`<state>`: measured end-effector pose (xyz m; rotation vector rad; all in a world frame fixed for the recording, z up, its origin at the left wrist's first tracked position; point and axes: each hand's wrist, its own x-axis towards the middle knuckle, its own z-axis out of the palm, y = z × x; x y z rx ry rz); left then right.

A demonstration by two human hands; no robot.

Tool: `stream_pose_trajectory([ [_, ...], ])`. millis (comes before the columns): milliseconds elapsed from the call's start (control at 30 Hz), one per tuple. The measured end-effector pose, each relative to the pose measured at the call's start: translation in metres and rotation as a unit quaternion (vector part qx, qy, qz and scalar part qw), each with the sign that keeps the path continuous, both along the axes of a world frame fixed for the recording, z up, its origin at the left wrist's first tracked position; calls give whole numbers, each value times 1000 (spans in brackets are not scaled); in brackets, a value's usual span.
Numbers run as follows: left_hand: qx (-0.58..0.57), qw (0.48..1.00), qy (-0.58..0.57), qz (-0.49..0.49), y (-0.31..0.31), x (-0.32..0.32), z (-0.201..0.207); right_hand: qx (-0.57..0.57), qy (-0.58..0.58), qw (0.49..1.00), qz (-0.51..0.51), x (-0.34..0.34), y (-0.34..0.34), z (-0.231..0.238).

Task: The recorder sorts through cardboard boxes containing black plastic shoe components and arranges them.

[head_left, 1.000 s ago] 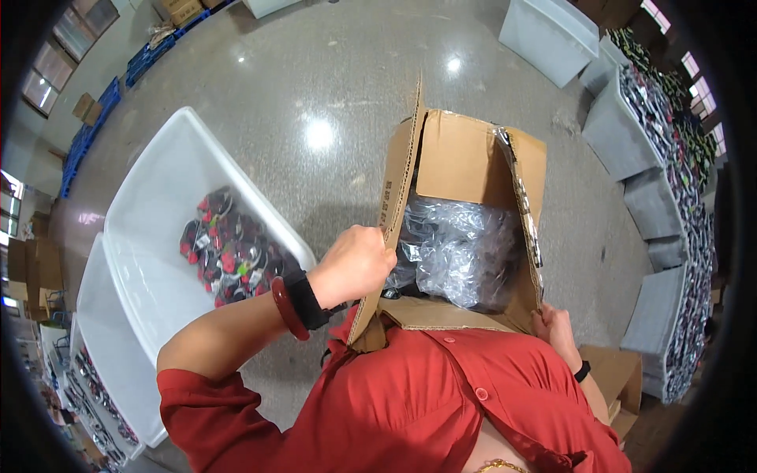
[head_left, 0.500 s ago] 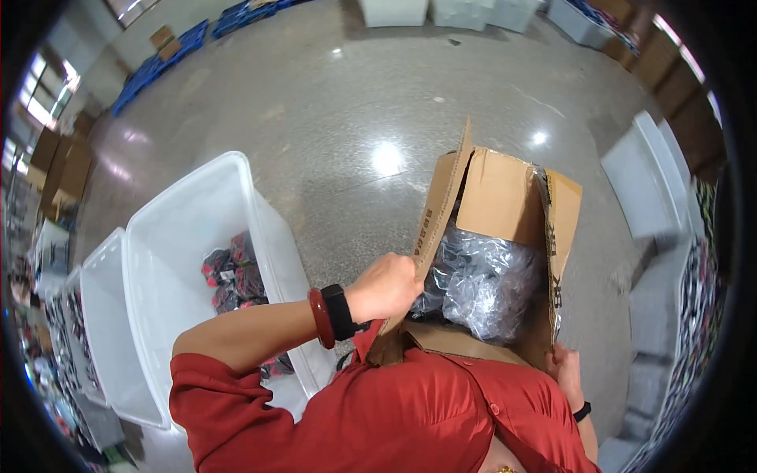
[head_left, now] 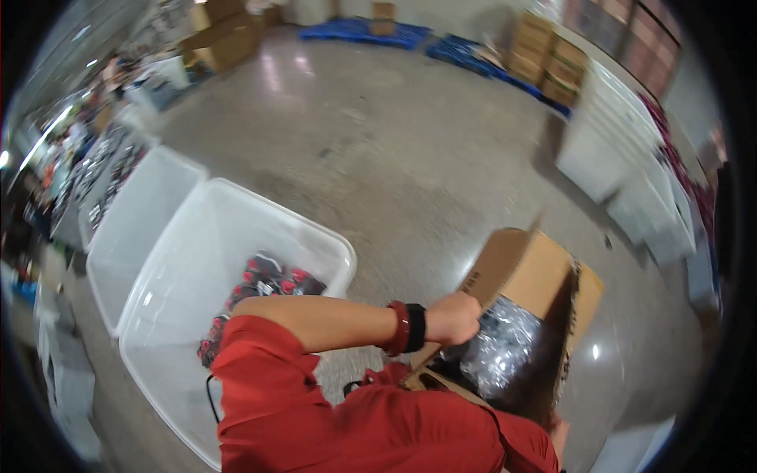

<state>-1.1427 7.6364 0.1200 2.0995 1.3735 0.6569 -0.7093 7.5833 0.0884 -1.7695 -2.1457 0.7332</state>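
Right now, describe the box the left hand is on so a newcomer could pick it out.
Start at the big white plastic tub on the grey floor; just to its right stands an open brown cardboard box. The left hand grips its near flap. Unlike the stacked boxes by the far wall, it is open, with a crinkled clear plastic bag inside.

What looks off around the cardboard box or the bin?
Nothing spilled or damaged. The cardboard box is tilted, held at its flap by the left hand, clear plastic bag bulging out. Dark-red items sit inside the white bin.

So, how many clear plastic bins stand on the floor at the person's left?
2: the large clear plastic bin beside the left arm, and a second clear bin touching its far-left side. Others may be hidden.
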Motion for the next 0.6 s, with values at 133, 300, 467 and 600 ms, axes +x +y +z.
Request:
stream_pose_trajectory([
  [133, -31, 996, -5, 84, -23, 8, 6, 0, 30, 996, 79, -40, 31, -21],
  [300, -95, 978, -8, 187, -39, 40, -9, 32, 31, 985, 165, -18, 88, -34],
  [467, -151, 935, -58, 315, -115, 75, 4, 3, 23, 976, 216, 64, 101, -58],
  [600, -190, 912, -50, 359, -108, 97, -23, 9, 6, 957, 290, 20, 142, -23],
])
